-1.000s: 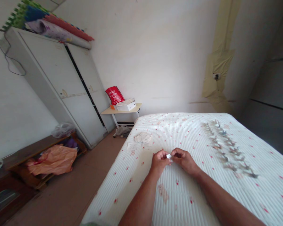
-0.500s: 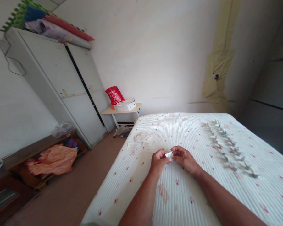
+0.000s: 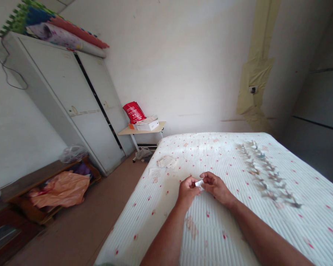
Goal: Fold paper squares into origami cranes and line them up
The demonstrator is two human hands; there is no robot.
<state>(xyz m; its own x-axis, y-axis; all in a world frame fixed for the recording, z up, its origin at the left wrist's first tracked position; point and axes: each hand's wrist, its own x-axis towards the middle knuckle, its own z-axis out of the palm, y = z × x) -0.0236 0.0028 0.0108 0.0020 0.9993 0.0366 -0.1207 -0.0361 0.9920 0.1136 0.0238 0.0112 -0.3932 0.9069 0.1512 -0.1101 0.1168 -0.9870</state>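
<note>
Over the middle of the bed, a small piece of white paper (image 3: pixel 199 183) is pinched between my two hands. My left hand (image 3: pixel 187 188) grips its left side, with the fingers curled. On the right side, my right hand (image 3: pixel 215 185) holds it between thumb and fingers. Rows of small folded paper pieces (image 3: pixel 270 173) stand on the bed's right part. Loose paper sheets (image 3: pixel 166 162) lie beyond my left hand, near the bed's left edge.
The bed (image 3: pixel 211 229) has a white ribbed cover with red spots. Behind its far left corner stands a small table (image 3: pixel 124 130) with a red bag (image 3: pixel 133 112) and a white box (image 3: pixel 148 126). A grey cabinet (image 3: pixel 58 81) and a low wooden bench (image 3: pixel 41 171) are at left.
The view has shifted very slightly. Both hands stay on the small paper, and the right fingers have moved a little over it.
</note>
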